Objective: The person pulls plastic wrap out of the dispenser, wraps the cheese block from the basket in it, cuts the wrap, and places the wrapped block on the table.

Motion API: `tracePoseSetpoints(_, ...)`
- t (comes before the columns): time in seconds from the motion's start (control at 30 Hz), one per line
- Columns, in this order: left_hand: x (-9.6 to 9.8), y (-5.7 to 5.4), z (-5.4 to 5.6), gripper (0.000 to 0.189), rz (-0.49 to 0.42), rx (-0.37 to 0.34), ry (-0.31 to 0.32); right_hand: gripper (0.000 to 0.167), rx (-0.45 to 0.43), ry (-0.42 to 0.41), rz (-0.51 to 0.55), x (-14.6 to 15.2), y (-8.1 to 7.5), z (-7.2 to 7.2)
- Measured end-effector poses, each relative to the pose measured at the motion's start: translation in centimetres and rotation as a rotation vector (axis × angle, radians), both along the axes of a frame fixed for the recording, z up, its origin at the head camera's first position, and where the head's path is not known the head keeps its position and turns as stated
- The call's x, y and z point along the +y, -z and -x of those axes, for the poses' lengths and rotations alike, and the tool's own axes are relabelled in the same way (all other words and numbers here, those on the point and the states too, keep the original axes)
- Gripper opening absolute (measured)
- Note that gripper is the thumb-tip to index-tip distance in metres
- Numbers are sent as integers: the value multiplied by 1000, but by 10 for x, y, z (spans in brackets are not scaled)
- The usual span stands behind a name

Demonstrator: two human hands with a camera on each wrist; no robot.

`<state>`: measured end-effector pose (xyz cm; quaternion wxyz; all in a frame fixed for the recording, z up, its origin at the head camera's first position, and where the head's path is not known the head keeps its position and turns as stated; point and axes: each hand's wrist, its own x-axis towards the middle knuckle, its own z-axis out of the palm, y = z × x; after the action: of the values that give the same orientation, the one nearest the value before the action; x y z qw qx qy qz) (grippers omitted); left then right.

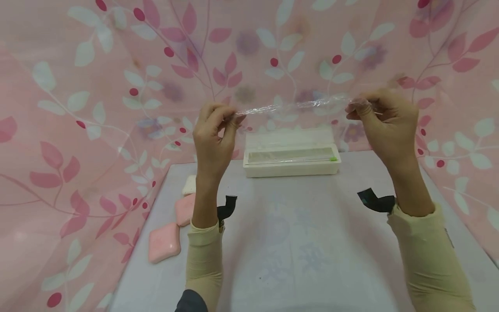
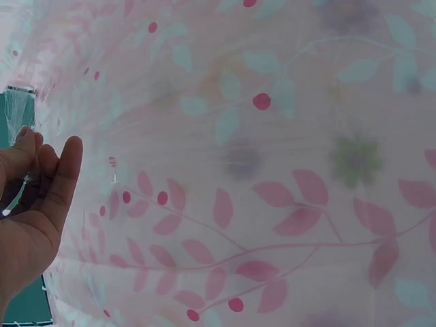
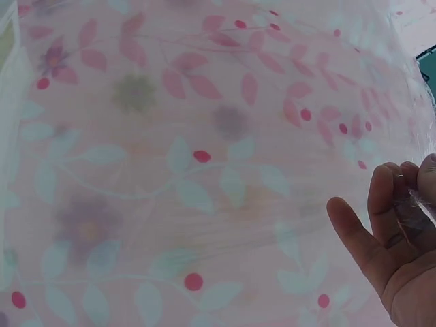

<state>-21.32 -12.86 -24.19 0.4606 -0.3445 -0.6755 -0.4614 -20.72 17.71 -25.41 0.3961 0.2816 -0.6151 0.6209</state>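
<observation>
A sheet of clear plastic wrap [image 1: 269,109] is stretched between both hands, raised above the far part of the table. My left hand [image 1: 216,134] pinches its left end between thumb and fingers; the left wrist view shows the same pinch. At the other end, my right hand [image 1: 390,123] pinches a bunched edge of wrap, and in the right wrist view the little finger extends free. Below and behind the film stands a white plastic wrap dispenser box [image 1: 292,170], its translucent lid [image 1: 288,138] raised and a green slide cutter [image 1: 333,159] at its right end.
Along the table's left side lie a pink soap bar [image 1: 164,242], another pink bar [image 1: 185,210] partly behind my left forearm, and a whitish bar [image 1: 189,185]. A pale cloth covers the table [image 1: 296,238]. Pink floral curtain [image 1: 97,130] hangs around the back and sides.
</observation>
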Motion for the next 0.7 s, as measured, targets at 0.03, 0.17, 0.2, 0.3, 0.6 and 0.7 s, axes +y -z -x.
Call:
tracePoseSetpoints(0.03, -2, 1, -1, 9, 11, -5, -4, 12, 1, 3, -17, 1, 1, -1)
tracePoseSetpoints(0.17, -10, 4, -10, 9, 61, -28, 6, 9, -18, -5, -89, 3, 6, -12)
tracePoseSetpoints(0.2, -13, 5, -13, 9, 76, -35, 12, 8, -28, 0, -120, 4, 7, -16)
tracePoseSetpoints(0.3, -23, 7, -22, 10, 159, -57, 51, 7, -41, 22, -235, 9, 12, -31)
tracePoseSetpoints(0.6, -60, 38, -67, 7, 538, -241, 531, 26, 1, -59, -613, 34, 50, -88)
tracePoseSetpoints(0.7, -68, 54, -80, 7, 686, -416, 664, 24, -53, -185, -684, 39, 73, -103)
